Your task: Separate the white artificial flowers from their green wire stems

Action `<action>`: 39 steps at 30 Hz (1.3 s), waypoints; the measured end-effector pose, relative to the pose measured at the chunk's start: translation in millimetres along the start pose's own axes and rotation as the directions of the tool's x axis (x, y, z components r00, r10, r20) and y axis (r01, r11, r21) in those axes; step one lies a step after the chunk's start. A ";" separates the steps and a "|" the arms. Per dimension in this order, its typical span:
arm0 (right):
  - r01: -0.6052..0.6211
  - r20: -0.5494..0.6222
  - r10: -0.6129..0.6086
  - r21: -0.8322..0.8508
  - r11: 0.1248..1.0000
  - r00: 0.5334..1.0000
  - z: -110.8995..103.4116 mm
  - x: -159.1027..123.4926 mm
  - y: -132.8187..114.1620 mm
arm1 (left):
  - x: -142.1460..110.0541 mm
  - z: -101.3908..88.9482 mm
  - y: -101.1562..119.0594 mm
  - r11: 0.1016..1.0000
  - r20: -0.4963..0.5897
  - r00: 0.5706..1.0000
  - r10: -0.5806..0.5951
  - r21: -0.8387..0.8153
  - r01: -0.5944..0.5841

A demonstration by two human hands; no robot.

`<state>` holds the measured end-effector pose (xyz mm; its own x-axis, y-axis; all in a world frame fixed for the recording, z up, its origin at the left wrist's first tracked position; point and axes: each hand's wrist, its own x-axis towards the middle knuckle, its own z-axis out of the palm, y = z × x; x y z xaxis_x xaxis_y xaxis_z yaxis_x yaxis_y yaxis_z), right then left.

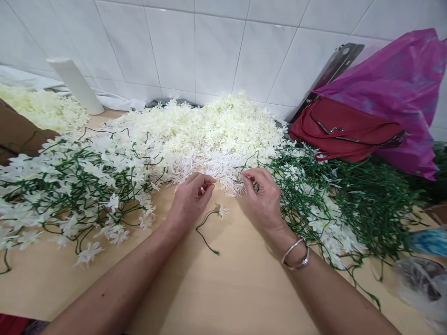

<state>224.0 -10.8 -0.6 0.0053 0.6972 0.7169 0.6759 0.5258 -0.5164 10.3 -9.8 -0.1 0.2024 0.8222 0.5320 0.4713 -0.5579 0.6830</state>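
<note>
My left hand is closed in a pinch over the table, thumb against fingertips; whatever it grips is too small to make out. Opposite it, my right hand also pinches, and a thin green artificial stem appears to come from its fingertips. Just beyond both hands lie loose thin white flower stamens. Between my forearms rests one green stem tipped with a small white stamen. A heap of white artificial petals rises behind the stamens.
Assembled white flowers on green stems are piled at left. Bare green stems are heaped at right, beside a red handbag and a purple plastic bag. A white cylinder leans near the tiled wall.
</note>
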 end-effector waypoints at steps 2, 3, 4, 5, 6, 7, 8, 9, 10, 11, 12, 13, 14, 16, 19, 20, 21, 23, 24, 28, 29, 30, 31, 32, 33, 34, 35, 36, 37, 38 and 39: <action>0.053 0.021 -0.052 -0.083 0.995 0.998 -3.1 -1.9 -3.7 | -0.6 -0.1 2.7 0.999 0.027 0.999 0.032 0.004 -0.032; 0.086 0.070 -0.077 -0.130 0.988 0.995 -4.1 -3.5 -6.4 | -0.9 -0.7 4.1 0.999 0.037 0.998 0.046 0.011 -0.046; 0.119 0.146 -0.094 -0.173 0.978 0.985 -4.8 -5.4 -9.7 | -1.2 -1.8 5.4 0.998 0.044 0.997 0.058 0.023 -0.059; 0.155 0.238 -0.103 -0.213 0.965 0.966 -5.0 -7.7 -13.0 | -1.3 -3.3 6.6 0.997 0.046 0.997 0.069 0.039 -0.070; 0.175 0.310 -0.091 -0.255 0.951 0.946 -4.8 -10.0 -16.3 | -1.4 -5.0 7.4 0.995 0.046 0.996 0.076 0.056 -0.079; 0.185 0.369 -0.070 -0.284 0.941 0.927 -4.2 -12.2 -19.0 | -1.4 -6.7 7.8 0.994 0.046 0.996 0.080 0.073 -0.084; 0.184 0.409 -0.046 -0.304 0.935 0.911 -3.3 -14.0 -21.0 | -1.3 -8.0 7.9 0.992 0.042 0.996 0.085 0.087 -0.088; 0.174 0.432 -0.023 -0.311 0.934 0.901 -2.2 -15.4 -22.0 | -1.3 -8.7 7.5 0.991 0.038 0.995 0.089 0.099 -0.092; 0.158 0.441 -0.007 -0.306 0.939 0.898 -1.1 -16.3 -22.1 | -1.3 -8.7 6.7 0.989 0.035 0.995 0.093 0.109 -0.096; 0.133 0.432 0.005 -0.289 0.948 0.902 0.0 -16.7 -21.2 | -1.2 -7.8 5.7 0.988 0.034 0.995 0.098 0.119 -0.101; 0.099 0.408 0.017 -0.262 0.960 0.913 1.1 -16.7 -19.5 | -0.9 -6.1 4.5 0.985 0.036 0.993 0.110 0.131 -0.114; 0.060 0.372 0.031 -0.230 0.971 0.928 1.9 -16.5 -17.3 | -0.3 -3.5 3.4 0.980 0.043 0.991 0.124 0.148 -0.129; 0.018 0.329 0.047 -0.191 0.981 0.943 2.6 -16.2 -14.8 | 0.8 -0.4 2.5 0.974 0.062 0.989 0.137 0.176 -0.146; -0.055 0.252 0.079 -0.104 0.993 0.965 3.7 -15.7 -9.9 | 5.2 7.3 2.3 0.950 0.132 0.982 0.137 0.264 -0.168; -0.098 0.183 0.102 -0.028 0.995 0.978 4.8 -16.2 -5.3 | 17.5 20.2 5.6 0.892 0.238 0.970 0.044 0.428 -0.145; -0.102 0.172 0.103 -0.015 0.995 0.980 5.1 -16.6 -4.6 | 22.5 24.4 7.2 0.871 0.252 0.968 0.005 0.474 -0.128; -0.102 0.167 0.102 -0.005 0.995 0.981 5.4 -16.9 -4.3 | 27.6 28.4 8.7 0.850 0.260 0.965 -0.030 0.514 -0.112; -0.099 0.166 0.096 0.006 0.995 0.981 6.0 -17.4 -3.9 | 36.9 35.1 11.6 0.819 0.273 0.959 -0.077 0.565 -0.095; -0.100 0.169 0.097 0.011 0.995 0.981 6.2 -17.5 -3.7 | 40.6 37.3 12.7 0.810 0.279 0.956 -0.091 0.579 -0.092; -0.110 0.131 0.101 0.065 0.992 0.986 6.1 -16.3 -3.0 | 48.5 35.3 15.4 0.808 0.275 0.955 -0.112 0.585 -0.073; -0.112 0.110 0.101 0.093 0.989 0.989 5.8 -15.8 -3.2 | 48.7 32.1 15.3 0.816 0.257 0.961 -0.107 0.575 -0.063; -0.115 0.086 0.105 0.125 0.985 0.991 5.6 -15.3 -3.6 | 48.2 28.1 14.9 0.830 0.228 0.969 -0.095 0.556 -0.050; -0.124 0.067 0.115 0.159 0.979 0.991 5.5 -14.9 -4.1 | 47.1 23.6 14.1 0.852 0.194 0.978 -0.077 0.522 -0.036; -0.141 0.054 0.133 0.197 0.970 0.990 5.7 -14.6 -4.7 | 45.4 19.1 13.0 0.880 0.151 0.986 -0.063 0.474 -0.017; -0.166 0.048 0.159 0.238 0.957 0.986 6.1 -14.5 -5.2 | 43.2 14.9 11.5 0.912 0.108 0.992 -0.061 0.410 0.011; -0.193 0.048 0.187 0.279 0.941 0.981 6.8 -14.6 -5.6 | 40.5 11.3 9.8 0.940 0.067 0.995 -0.079 0.337 0.052; -0.218 0.050 0.213 0.315 0.924 0.976 7.8 -14.9 -5.6 | 37.7 8.5 7.9 0.958 0.029 0.993 -0.113 0.268 0.101; -0.236 0.050 0.234 0.345 0.909 0.971 9.0 -15.3 -5.2 | 34.9 6.7 5.9 0.965 -0.005 0.988 -0.152 0.217 0.150; -0.248 0.048 0.248 0.366 0.897 0.968 10.2 -15.9 -4.5 | 32.2 5.8 3.8 0.963 -0.035 0.983 -0.182 0.195 0.185; -0.253 0.042 0.256 0.379 0.890 0.966 11.4 -16.4 -3.5 | 30.1 5.8 2.0 0.958 -0.067 0.980 -0.188 0.207 0.198; -0.254 0.035 0.261 0.386 0.887 0.965 12.3 -17.0 -2.5 | 28.5 6.5 0.5 0.952 -0.094 0.982 -0.163 0.246 0.181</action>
<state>213.2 -17.9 -17.3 0.1559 0.8267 0.5406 0.3139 0.4774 -0.8207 21.8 14.0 12.1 0.0412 0.8876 0.4587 0.6964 -0.3547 0.6238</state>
